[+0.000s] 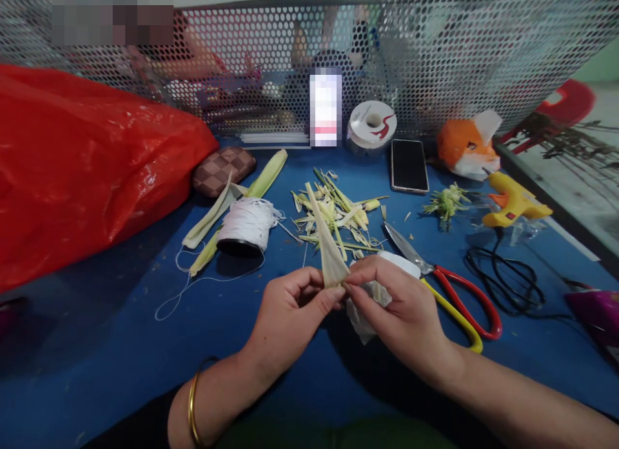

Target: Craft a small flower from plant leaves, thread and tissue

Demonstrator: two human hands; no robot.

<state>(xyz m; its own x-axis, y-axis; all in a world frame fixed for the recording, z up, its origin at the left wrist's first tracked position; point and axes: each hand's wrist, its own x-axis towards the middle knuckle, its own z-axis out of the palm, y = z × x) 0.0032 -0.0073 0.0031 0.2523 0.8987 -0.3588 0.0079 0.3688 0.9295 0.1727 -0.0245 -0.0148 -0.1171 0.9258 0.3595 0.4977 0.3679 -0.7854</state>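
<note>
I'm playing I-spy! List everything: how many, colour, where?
Bag: 1, red, left
Pouch: 1, brown, left
Spool: 1, white, left
Husks: 2+, pale green, left
Scraps: many, yellowish, centre
Screen: 1, white, back
Reel: 1, white, back
Phone: 1, black, back
Fox shape: 1, orange, right
Clump: 1, green, right
Glue gun: 1, yellow, right
Packet: 1, purple, right
Scissors: 1, red/yellow handles, right
Mesh: 1, grey, back
Person: 1+, blurred, back
Table: 1, blue, underneath
Held husk: 1, cream, centre
Bracelet: 1, gold, left wrist
Left hand, right hand: 2, bare, centre
</note>
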